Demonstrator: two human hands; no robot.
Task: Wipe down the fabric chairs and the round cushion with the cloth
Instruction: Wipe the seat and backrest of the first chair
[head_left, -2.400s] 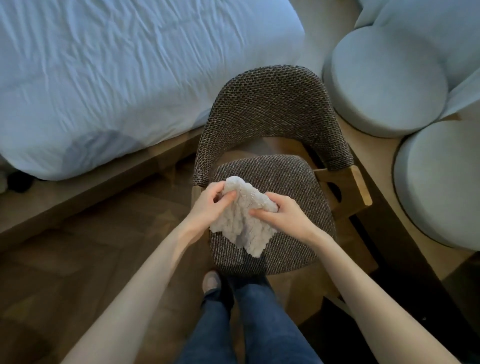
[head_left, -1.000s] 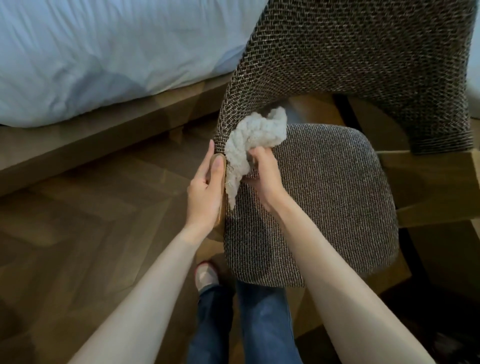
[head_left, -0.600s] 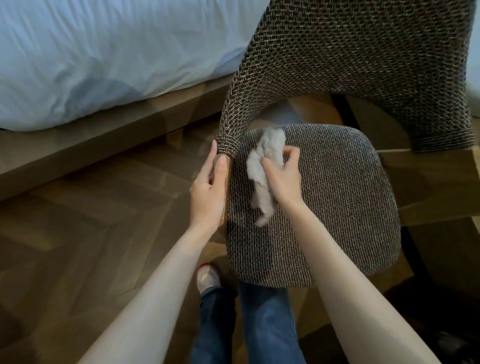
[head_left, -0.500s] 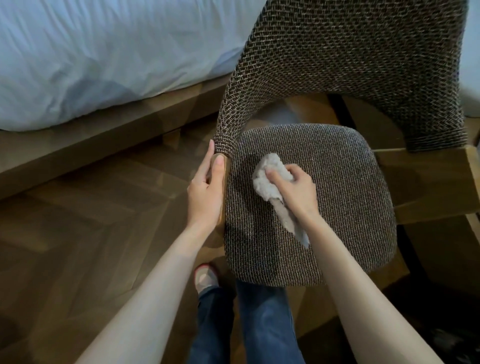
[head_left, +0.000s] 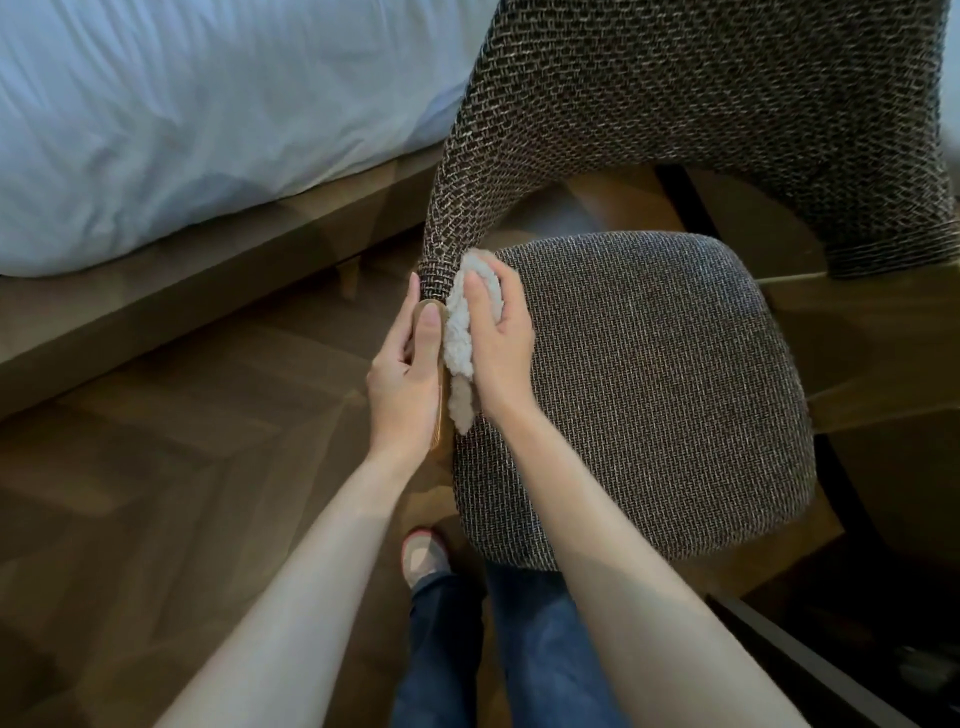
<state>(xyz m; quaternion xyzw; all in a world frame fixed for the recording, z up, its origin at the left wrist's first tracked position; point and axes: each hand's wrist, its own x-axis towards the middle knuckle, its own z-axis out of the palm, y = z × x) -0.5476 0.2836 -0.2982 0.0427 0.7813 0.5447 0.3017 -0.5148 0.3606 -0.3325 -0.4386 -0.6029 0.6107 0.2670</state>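
A chair with brown woven fabric fills the right of the head view, its seat below its curved backrest. My right hand holds a fluffy white cloth against the seat's left edge, close to the foot of the backrest. My left hand grips the wooden arm end on the chair's left side, thumb on top. The cloth's lower end hangs between my two hands. No round cushion is in view.
A bed with a pale blue cover on a wooden base runs along the upper left. Wood floor lies below it. My jeans leg and a shoe stand in front of the chair. Wooden frame parts are at right.
My right hand slid the cloth from the middle-left of the seat back to its left edge by the backrest foot. My left hand kept its grip on the arm end.
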